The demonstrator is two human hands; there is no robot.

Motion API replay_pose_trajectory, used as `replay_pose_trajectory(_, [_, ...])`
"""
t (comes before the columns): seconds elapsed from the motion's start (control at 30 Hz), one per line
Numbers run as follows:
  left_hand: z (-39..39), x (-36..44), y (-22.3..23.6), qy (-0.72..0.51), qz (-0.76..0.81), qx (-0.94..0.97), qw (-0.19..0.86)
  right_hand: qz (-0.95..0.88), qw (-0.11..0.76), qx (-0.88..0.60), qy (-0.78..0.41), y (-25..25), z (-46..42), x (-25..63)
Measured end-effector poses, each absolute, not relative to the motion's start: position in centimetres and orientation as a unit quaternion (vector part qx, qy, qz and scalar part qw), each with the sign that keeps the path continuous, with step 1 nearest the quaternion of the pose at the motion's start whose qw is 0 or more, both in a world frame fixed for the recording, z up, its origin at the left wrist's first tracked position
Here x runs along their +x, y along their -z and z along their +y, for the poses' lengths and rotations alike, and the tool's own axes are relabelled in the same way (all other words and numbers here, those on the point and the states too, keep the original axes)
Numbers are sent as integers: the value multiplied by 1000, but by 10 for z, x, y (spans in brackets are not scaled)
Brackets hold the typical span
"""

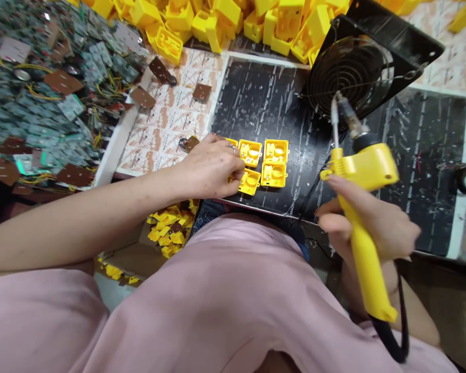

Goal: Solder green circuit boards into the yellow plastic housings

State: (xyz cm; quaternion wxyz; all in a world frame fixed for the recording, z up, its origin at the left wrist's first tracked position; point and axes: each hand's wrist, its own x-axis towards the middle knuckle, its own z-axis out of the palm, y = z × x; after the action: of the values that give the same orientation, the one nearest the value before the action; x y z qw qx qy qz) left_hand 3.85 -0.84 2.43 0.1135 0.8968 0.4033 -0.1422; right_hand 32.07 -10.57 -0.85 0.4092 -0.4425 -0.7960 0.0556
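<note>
My right hand is wrapped round the handle of a yellow soldering gun. Its metal tip and a thin feed tube point up and away, in front of the black fan. On the dark mat, small open yellow plastic cases lie side by side in two rows, with small parts inside. My left hand rests over the leftmost cases, its fingers curled down and closed on a yellow plastic case. The hand hides most of that case and the fingertips.
Behind the mat lies a heap of yellow plastic cases. A black fan stands at the back right. Many wired circuit boards fill the left side, and loose brown boards lie nearby. Below the table edge, a box holds yellow pieces.
</note>
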Motion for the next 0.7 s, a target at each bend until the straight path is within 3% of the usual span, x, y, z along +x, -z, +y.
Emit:
replay_pose_trajectory(0.1, [-7, 25, -29, 99, 399, 905, 107, -838, 381, -389, -23, 7, -87, 306])
replay_pose_trajectory(0.23, [-4, 3, -29, -9, 358, 925, 122, -840, 356, -390, -128, 13, -67, 302])
replay_pose_trajectory(0.5, [0, 28, 0, 81, 315, 939, 109, -906, 254, -312, -133, 24, -11, 301])
replay_pose_trajectory(0.7, [10, 1, -16, 73, 322, 934, 135, -901, 241, -338, -129, 35, -16, 286])
